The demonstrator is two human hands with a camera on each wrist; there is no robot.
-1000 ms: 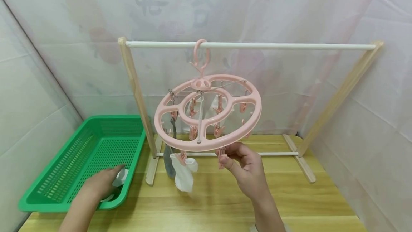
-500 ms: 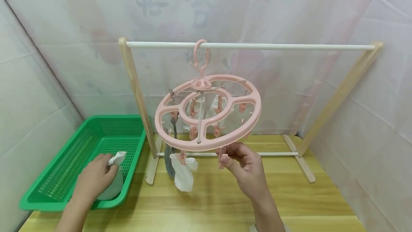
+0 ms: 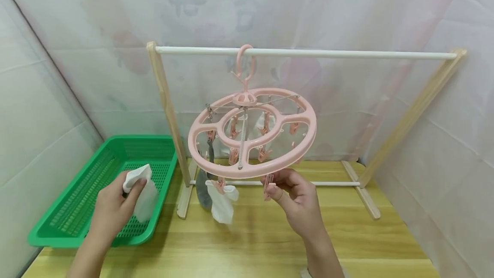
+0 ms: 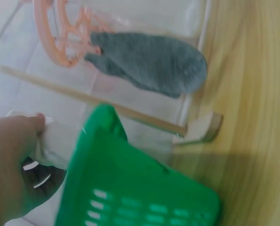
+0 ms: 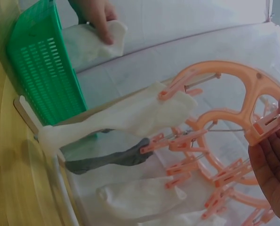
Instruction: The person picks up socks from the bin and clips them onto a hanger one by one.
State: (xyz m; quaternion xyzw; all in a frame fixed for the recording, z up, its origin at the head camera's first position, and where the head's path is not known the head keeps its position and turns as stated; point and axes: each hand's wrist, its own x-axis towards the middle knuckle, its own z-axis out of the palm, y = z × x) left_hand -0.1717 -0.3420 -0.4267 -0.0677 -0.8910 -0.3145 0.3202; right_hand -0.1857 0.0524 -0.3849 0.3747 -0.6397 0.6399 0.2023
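Observation:
My left hand [image 3: 112, 205] grips a white sock [image 3: 147, 200] by its cuff, with the rest dangling over the green basket [image 3: 131, 138]. At the front of a pink round hanger [image 3: 278, 167], my right hand [image 3: 302, 205] pinches a pink clip [image 3: 268, 188] between thumb and fingers; that clip carries no sock. One clip to its left holds a hanging white sock [image 3: 222, 209], and a grey sock [image 3: 203, 190] hangs just behind that. More white socks [image 5: 142, 197] hang from clips farther back, as the right wrist view shows.
The hanger's hook loops over the white top bar [image 3: 347, 54] of a wooden rack, whose right foot [image 3: 362, 192] rests on the wooden table [image 3: 270, 248]. A lower white bar [image 3: 332, 184] joins its feet. Pale fabric [image 3: 347, 7] stands behind.
My left hand has picked the white sock up from the basket floor, raising it and getting its cuff between thumb and fingers. The right hand has kept its pinch on the clip.

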